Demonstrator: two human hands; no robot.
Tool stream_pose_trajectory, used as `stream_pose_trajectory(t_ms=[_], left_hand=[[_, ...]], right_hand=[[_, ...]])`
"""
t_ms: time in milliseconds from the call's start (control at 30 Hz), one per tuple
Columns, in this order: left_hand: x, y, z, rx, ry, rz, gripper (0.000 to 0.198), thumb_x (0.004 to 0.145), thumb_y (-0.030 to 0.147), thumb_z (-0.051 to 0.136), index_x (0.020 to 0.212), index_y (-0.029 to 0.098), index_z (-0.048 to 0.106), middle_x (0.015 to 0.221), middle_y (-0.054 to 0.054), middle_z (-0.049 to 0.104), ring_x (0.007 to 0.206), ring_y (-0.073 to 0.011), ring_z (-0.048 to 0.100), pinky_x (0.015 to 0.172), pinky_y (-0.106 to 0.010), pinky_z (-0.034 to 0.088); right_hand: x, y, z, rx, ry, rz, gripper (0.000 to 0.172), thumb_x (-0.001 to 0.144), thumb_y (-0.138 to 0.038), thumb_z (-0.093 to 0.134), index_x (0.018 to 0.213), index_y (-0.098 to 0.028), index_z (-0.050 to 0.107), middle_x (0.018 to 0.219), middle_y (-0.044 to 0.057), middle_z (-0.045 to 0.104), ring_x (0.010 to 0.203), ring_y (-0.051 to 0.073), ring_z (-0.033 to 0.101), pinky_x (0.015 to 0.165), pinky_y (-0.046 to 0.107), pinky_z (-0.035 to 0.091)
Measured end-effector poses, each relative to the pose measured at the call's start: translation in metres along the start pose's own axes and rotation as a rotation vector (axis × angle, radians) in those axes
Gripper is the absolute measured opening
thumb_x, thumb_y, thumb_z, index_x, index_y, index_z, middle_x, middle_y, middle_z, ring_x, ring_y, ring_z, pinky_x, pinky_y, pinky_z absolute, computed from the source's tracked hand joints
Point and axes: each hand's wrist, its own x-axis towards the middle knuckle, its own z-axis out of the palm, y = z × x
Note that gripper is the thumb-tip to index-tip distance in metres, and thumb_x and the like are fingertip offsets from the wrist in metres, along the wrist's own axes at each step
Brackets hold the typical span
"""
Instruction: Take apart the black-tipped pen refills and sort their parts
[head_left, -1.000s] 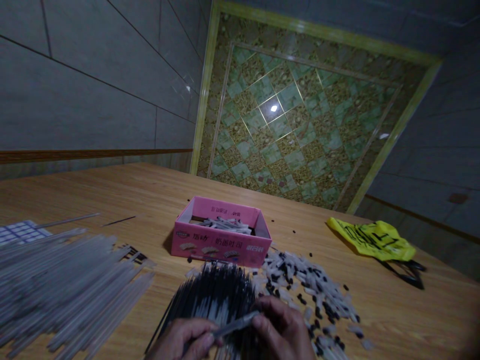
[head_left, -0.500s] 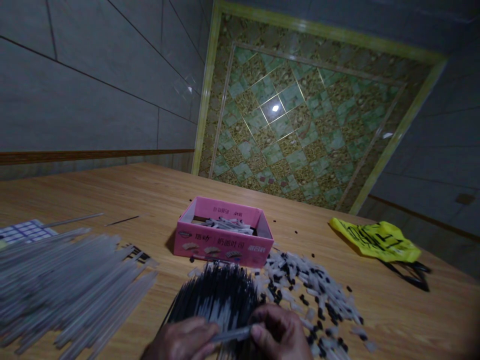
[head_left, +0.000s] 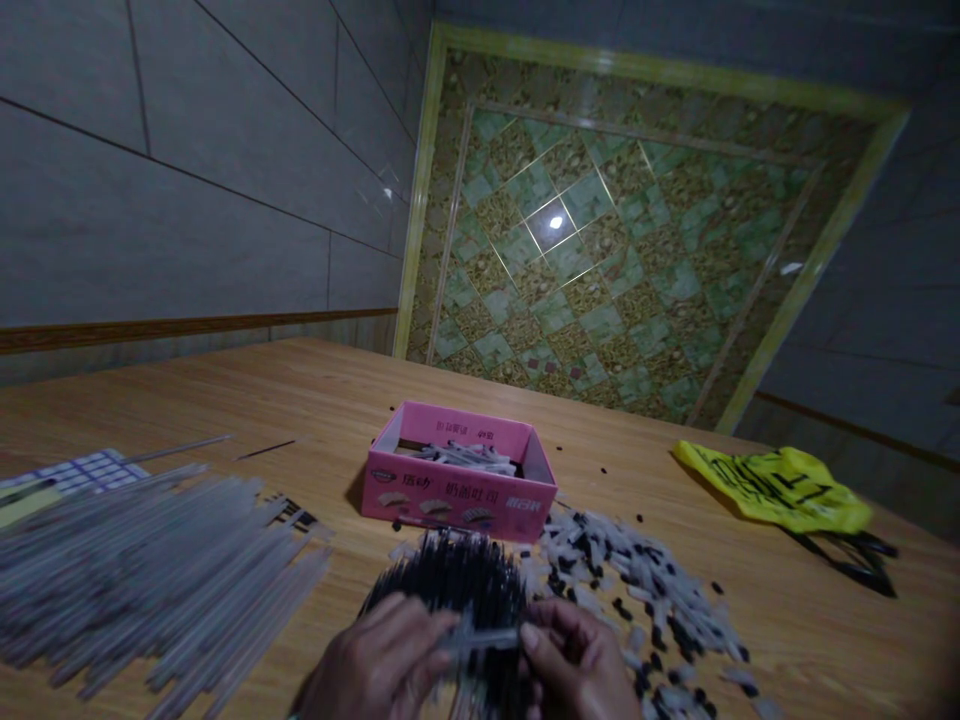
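My left hand [head_left: 382, 662] and my right hand [head_left: 576, 665] meet at the bottom edge, both pinched on one thin clear pen tube [head_left: 484, 638] held level between them. Under and behind the hands lies a fan of dark pen refills [head_left: 450, 580]. To the right of it spreads a heap of small white and black pen parts [head_left: 637, 590]. A pink cardboard box [head_left: 459, 494] with a few pale parts inside stands just beyond the refills.
A big pile of clear pen tubes [head_left: 142, 570] covers the wooden table [head_left: 315, 400] at the left, with a printed sheet [head_left: 75, 470] behind it. A yellow plastic bag [head_left: 780, 488] and black scissors [head_left: 855, 560] lie at the right. Tiled walls stand behind.
The camera has tilted slightly, so everything sits a little lower and to the right. My hands have closed in on the tube, which now shows shorter between them.
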Motion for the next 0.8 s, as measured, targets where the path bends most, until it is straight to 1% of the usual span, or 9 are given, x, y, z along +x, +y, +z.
stream_pose_trajectory(t_ms=[67, 133, 200, 267, 400, 533, 600, 700, 800], left_hand=[[0.008, -0.007, -0.013, 0.190, 0.033, -0.103, 0.032, 0.086, 0.030, 0.041, 0.111, 0.022, 0.060, 0.101, -0.009, 0.065, 0.098, -0.0232, 0.057, 0.085, -0.034, 0.044], [0.013, -0.020, -0.026, 0.442, 0.023, -0.282, 0.030, 0.086, 0.025, 0.039, 0.105, 0.017, 0.061, 0.100, -0.012, 0.063, 0.096, -0.0259, 0.056, 0.085, -0.039, 0.042], [0.013, -0.036, -0.037, 0.674, -0.069, -0.430, 0.026, 0.079, 0.015, 0.042, 0.095, 0.012, 0.062, 0.097, -0.016, 0.062, 0.092, -0.0292, 0.057, 0.079, -0.041, 0.042], [0.011, -0.049, -0.044, 0.773, -0.164, -0.489, 0.028, 0.075, 0.010, 0.043, 0.095, 0.010, 0.062, 0.094, -0.016, 0.064, 0.090, -0.0285, 0.059, 0.078, -0.039, 0.041], [0.007, -0.059, -0.046, 0.798, -0.266, -0.543, 0.035, 0.075, 0.002, 0.035, 0.099, 0.010, 0.060, 0.091, -0.015, 0.066, 0.085, -0.0266, 0.064, 0.070, -0.035, 0.043], [0.009, -0.053, -0.044, 0.768, -0.280, -0.560, 0.047, 0.071, -0.009, 0.027, 0.103, 0.008, 0.058, 0.090, -0.017, 0.068, 0.085, -0.0264, 0.066, 0.067, -0.034, 0.044], [0.010, -0.049, -0.043, 0.752, -0.291, -0.568, 0.046, 0.070, -0.008, 0.028, 0.102, 0.008, 0.058, 0.090, -0.017, 0.069, 0.083, -0.0263, 0.066, 0.067, -0.034, 0.044], [0.010, -0.047, -0.040, 0.745, -0.296, -0.586, 0.037, 0.072, -0.003, 0.033, 0.094, 0.008, 0.060, 0.086, -0.017, 0.070, 0.083, -0.0273, 0.066, 0.069, -0.035, 0.046], [0.009, -0.050, -0.035, 0.709, -0.275, -0.560, 0.031, 0.074, 0.002, 0.034, 0.086, 0.009, 0.062, 0.086, -0.018, 0.069, 0.085, -0.0274, 0.066, 0.072, -0.036, 0.047]], right_hand=[[0.004, -0.002, -0.005, 0.043, 0.085, -0.054, 0.039, 0.054, -0.043, 0.080, 0.071, -0.014, 0.060, 0.045, -0.004, 0.055, 0.031, 0.005, 0.041, 0.030, 0.017, 0.037], [0.008, -0.004, -0.010, 0.091, 0.158, -0.103, 0.039, 0.054, -0.041, 0.080, 0.076, -0.015, 0.060, 0.048, -0.003, 0.058, 0.036, 0.008, 0.047, 0.032, 0.018, 0.040], [0.009, -0.005, -0.014, 0.113, 0.203, -0.122, 0.040, 0.054, -0.039, 0.081, 0.080, -0.016, 0.060, 0.055, -0.001, 0.063, 0.043, 0.011, 0.054, 0.038, 0.020, 0.044], [0.010, -0.009, -0.016, 0.098, 0.233, -0.139, 0.040, 0.056, -0.038, 0.080, 0.083, -0.016, 0.060, 0.062, 0.000, 0.066, 0.050, 0.013, 0.058, 0.044, 0.022, 0.048], [0.020, -0.032, -0.011, -0.026, 0.224, -0.299, 0.032, 0.067, -0.038, 0.073, 0.087, -0.015, 0.060, 0.067, 0.001, 0.065, 0.056, 0.013, 0.059, 0.051, 0.023, 0.050], [0.056, -0.068, 0.000, -0.244, 0.204, -0.490, 0.031, 0.073, -0.040, 0.065, 0.086, -0.013, 0.061, 0.068, 0.003, 0.064, 0.056, 0.013, 0.058, 0.049, 0.024, 0.049], [0.081, -0.083, 0.007, -0.290, 0.188, -0.508, 0.032, 0.074, -0.042, 0.061, 0.084, -0.012, 0.061, 0.068, 0.004, 0.064, 0.057, 0.014, 0.059, 0.052, 0.025, 0.049], [0.114, -0.097, 0.013, -0.397, 0.142, -0.486, 0.038, 0.076, -0.044, 0.055, 0.092, -0.009, 0.060, 0.063, 0.005, 0.064, 0.051, 0.014, 0.059, 0.050, 0.026, 0.048], [0.123, -0.100, 0.010, -0.549, 0.176, -0.482, 0.044, 0.076, -0.042, 0.052, 0.102, -0.006, 0.056, 0.060, 0.006, 0.065, 0.047, 0.015, 0.057, 0.045, 0.025, 0.043]])
